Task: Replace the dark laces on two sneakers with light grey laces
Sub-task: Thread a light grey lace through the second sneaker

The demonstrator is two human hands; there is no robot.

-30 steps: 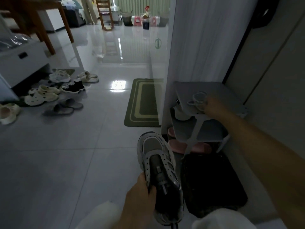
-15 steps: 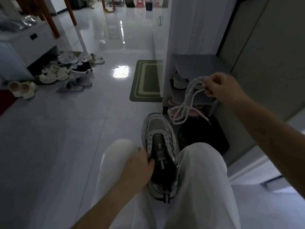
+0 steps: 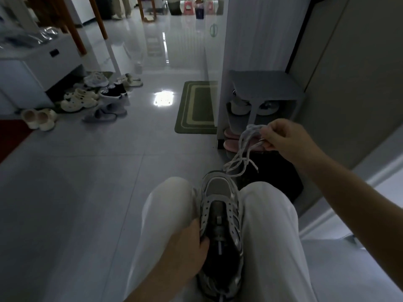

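The sneaker [image 3: 219, 192] lies wedged between the person's thighs, toe pointing away. The left hand [image 3: 185, 247] grips it at the near side, thumb curled over the edge of the opening. Its eyelet rows look bare, with only the dark tongue showing between them, so the dark lace seems to be out of this shoe already. The right hand [image 3: 283, 138] is raised off to the right, fingers closed in a pinch around a loose bundle of grey laces [image 3: 244, 144]. Their free ends dangle just above the toe, near the rack [image 3: 266, 86].

The step in hand looks like the start of re-lacing this first shoe. Next, the bundle needs shaking out into a single lace. One tip has to be found and fed through the eyelets nearest the toe while the left hand keeps the shoe steady. Where the second sneaker is, I cannot tell.
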